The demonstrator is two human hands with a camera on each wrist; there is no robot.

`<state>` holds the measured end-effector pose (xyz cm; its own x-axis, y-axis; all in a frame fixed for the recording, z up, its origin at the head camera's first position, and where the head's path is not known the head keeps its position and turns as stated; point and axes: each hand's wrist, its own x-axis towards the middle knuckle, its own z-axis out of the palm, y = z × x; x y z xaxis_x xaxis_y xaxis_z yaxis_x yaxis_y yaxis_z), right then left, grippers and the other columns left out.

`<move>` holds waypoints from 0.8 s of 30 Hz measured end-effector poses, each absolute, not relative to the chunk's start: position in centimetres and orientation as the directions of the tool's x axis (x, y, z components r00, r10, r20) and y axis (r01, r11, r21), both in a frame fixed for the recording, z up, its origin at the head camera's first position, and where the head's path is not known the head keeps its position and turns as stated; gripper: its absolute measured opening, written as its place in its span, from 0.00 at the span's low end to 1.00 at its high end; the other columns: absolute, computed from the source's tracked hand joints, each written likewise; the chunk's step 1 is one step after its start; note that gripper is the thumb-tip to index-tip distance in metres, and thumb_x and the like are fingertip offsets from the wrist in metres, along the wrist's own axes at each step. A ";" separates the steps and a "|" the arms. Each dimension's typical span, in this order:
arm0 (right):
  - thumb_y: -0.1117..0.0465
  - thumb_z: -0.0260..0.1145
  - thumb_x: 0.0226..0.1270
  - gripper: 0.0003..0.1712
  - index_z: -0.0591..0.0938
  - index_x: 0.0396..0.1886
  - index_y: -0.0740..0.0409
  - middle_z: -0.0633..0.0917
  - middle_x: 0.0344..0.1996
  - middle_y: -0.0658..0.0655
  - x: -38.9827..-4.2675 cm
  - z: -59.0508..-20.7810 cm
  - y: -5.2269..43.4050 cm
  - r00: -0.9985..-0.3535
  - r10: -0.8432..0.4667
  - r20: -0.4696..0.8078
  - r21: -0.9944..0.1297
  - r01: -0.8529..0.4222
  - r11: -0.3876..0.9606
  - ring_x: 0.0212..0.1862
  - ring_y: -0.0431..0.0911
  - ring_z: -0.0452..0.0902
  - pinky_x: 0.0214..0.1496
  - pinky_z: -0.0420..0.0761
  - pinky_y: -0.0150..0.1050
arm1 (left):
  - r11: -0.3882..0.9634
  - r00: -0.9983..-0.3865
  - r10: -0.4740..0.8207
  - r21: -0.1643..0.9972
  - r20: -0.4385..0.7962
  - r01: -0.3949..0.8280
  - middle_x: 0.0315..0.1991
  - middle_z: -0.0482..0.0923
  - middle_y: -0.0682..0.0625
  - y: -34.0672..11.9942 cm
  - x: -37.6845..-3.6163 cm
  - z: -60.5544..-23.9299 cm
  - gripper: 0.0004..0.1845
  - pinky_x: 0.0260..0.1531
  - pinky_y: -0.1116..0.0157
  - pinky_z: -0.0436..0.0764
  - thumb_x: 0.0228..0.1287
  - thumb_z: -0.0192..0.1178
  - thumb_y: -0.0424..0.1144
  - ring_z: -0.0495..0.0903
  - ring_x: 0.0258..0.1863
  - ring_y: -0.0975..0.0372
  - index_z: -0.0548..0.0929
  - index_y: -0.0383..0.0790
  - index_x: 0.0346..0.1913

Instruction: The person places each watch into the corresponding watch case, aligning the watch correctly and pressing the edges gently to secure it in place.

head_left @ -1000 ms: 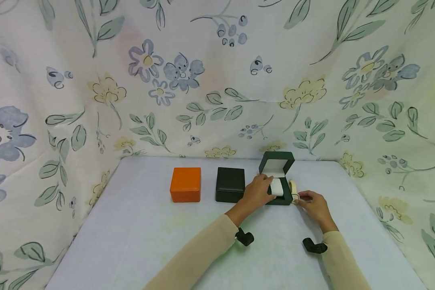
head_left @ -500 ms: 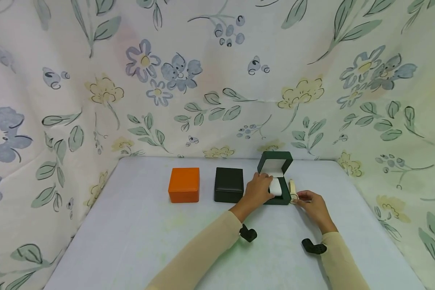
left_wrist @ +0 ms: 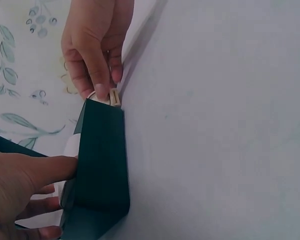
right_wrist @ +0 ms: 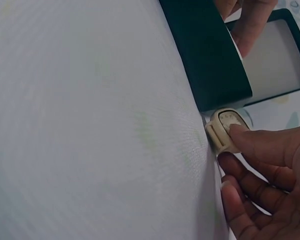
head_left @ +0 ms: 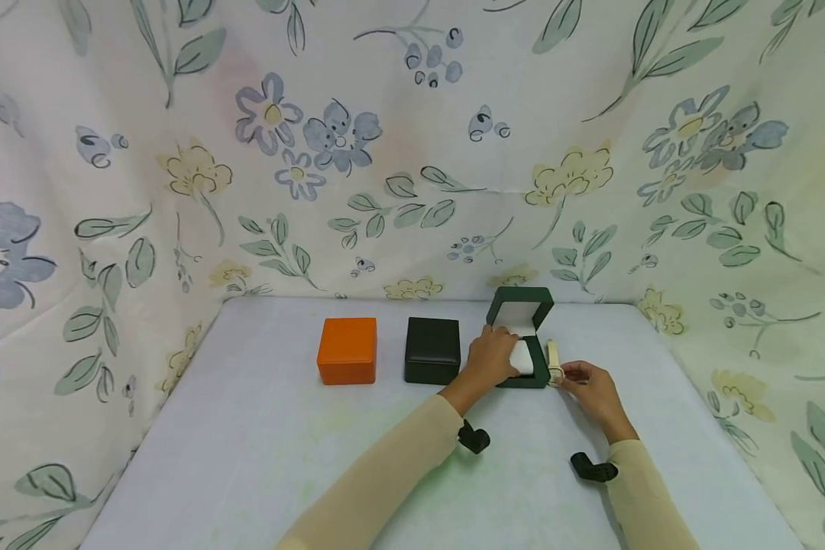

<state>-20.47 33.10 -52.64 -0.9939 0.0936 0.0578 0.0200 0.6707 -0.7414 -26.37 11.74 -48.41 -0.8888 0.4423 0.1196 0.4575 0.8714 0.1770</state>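
A green watch box (head_left: 538,367) stands at the right of the table with its lid (head_left: 522,305) raised. My left hand (head_left: 490,357) reaches into it, thumb and fingers around the white cushion (head_left: 522,357). Against the box's right side is a cream watch (head_left: 554,360), its strap pointing toward the back. My right hand (head_left: 594,389) pinches this watch near its case. The right wrist view shows my thumb over the dial of the watch (right_wrist: 228,120). In the left wrist view, the box's front wall (left_wrist: 102,160) hides much of the cushion.
Left of the green box is a closed black box (head_left: 432,351), and farther left a closed orange box (head_left: 347,351). The white-covered table (head_left: 247,428) ends at a floral cloth (head_left: 399,153) hanging behind.
My left wrist has shifted slightly right and away from me, and the cushion now looks a little tilted. The right hand keeps its pinch on the watch. The head view has drifted slightly.
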 end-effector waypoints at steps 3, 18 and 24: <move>0.64 0.70 0.68 0.17 0.83 0.52 0.69 0.85 0.43 0.64 -20.4 -52.6 32.9 -0.994 0.093 0.053 -0.745 0.023 0.667 0.44 0.48 0.80 0.42 0.77 0.30 | 0.876 -0.894 0.437 0.176 0.099 0.448 0.52 0.82 0.54 11.7 -26.4 -48.3 0.33 0.34 0.65 0.81 0.50 0.79 0.57 0.75 0.51 0.60 0.85 0.52 0.60; 0.62 0.69 0.71 0.17 0.83 0.51 0.73 0.87 0.40 0.63 -20.5 -52.3 32.5 -0.995 0.096 0.024 -0.750 0.045 0.660 0.40 0.43 0.78 0.37 0.77 0.27 | 0.888 -0.897 0.437 0.126 0.071 0.442 0.44 0.84 0.55 12.1 -26.4 -48.0 0.25 0.38 0.62 0.78 0.50 0.80 0.55 0.74 0.50 0.60 0.89 0.51 0.51; 0.59 0.69 0.71 0.19 0.84 0.50 0.72 0.87 0.41 0.63 -20.4 -52.3 32.8 -0.994 0.112 0.001 -0.726 0.076 0.683 0.41 0.44 0.77 0.37 0.76 0.30 | 0.867 -0.875 0.470 0.122 0.119 0.482 0.47 0.83 0.54 12.0 -26.4 -48.3 0.27 0.37 0.63 0.79 0.50 0.79 0.56 0.75 0.49 0.60 0.88 0.52 0.53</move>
